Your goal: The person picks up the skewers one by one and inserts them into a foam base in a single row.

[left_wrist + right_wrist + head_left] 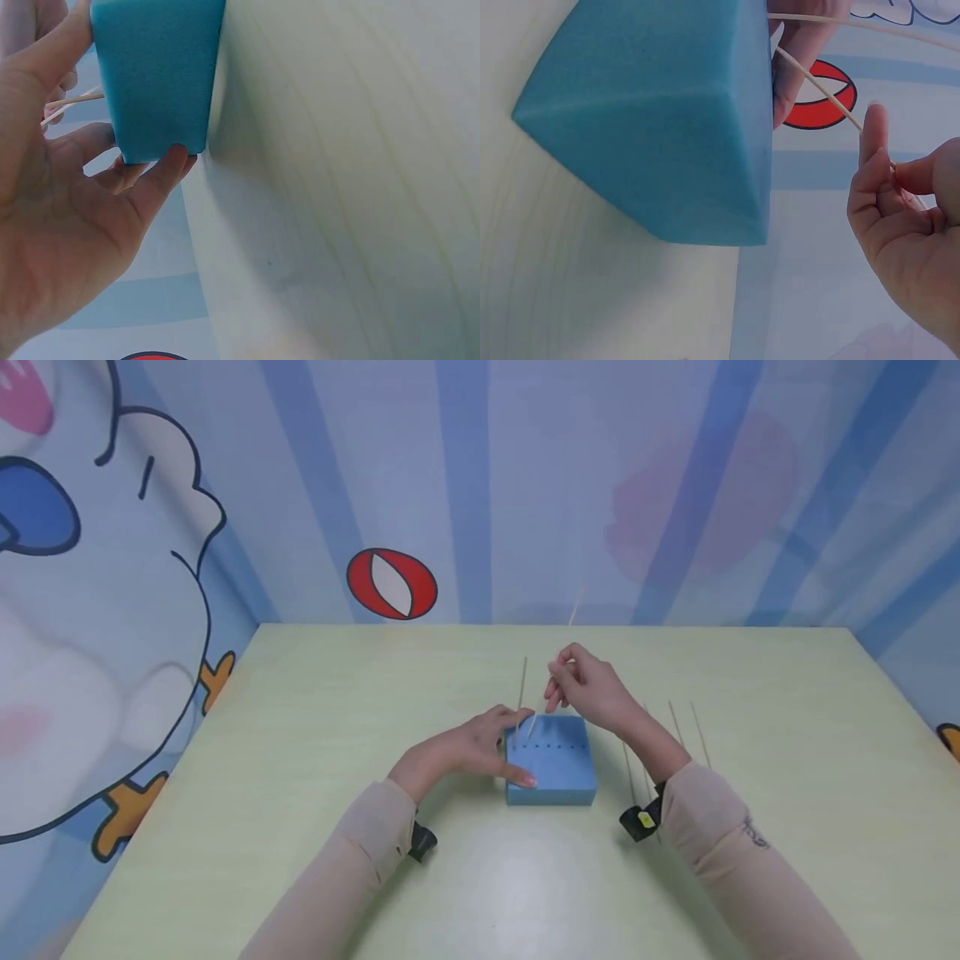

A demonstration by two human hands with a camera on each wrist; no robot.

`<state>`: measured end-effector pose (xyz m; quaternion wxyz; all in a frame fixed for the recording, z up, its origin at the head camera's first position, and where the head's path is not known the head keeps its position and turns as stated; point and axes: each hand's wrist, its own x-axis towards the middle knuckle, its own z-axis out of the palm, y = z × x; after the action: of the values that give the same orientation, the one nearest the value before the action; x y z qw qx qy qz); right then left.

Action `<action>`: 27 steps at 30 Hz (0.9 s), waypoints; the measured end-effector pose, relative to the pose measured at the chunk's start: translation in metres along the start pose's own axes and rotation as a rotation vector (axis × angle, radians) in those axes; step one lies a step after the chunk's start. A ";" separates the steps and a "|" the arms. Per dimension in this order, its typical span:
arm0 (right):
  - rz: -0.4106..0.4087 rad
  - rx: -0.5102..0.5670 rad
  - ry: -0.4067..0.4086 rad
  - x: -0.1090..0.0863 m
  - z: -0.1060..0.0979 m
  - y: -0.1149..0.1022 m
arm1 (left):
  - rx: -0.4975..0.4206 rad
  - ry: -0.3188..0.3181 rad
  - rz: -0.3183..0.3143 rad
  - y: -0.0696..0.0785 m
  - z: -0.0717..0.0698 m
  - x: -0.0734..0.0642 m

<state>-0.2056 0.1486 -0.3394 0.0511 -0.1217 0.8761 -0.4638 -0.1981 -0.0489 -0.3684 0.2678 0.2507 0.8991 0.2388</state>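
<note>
At the frame centre, the spread left hand (480, 746) gripped a blue block (558, 772); the right hand (588, 687) pinched a stick (817, 87), apparently inserting it; straight pushing seemed needed.

Left hand (476, 745) low, fingers (159, 182) curved; right hand (592, 689) higher, fingers in a pinch.

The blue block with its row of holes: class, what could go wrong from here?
The thin stick, held tilted in the right hand, might miss the small holes or bend if pushed at that angle. The standing stick close to the left hand could get knocked. The blue block might slide if the left hand loosens its grip.
</note>
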 end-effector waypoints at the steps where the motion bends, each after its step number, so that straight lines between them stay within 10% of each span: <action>1: -0.004 -0.002 -0.002 0.000 0.000 0.000 | 0.004 0.001 0.003 0.000 0.000 0.000; 19: -0.413 -0.237 -0.058 -0.018 0.008 -0.015 | -0.019 -0.009 0.014 0.000 0.000 0.001; 27: -0.474 -0.285 -0.150 -0.027 0.019 -0.008 | -0.052 -0.004 0.025 -0.002 0.001 -0.002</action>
<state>-0.1742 0.1368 -0.3442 -0.0117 -0.3629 0.8734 -0.3246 -0.1971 -0.0515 -0.3696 0.2732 0.2553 0.8889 0.2647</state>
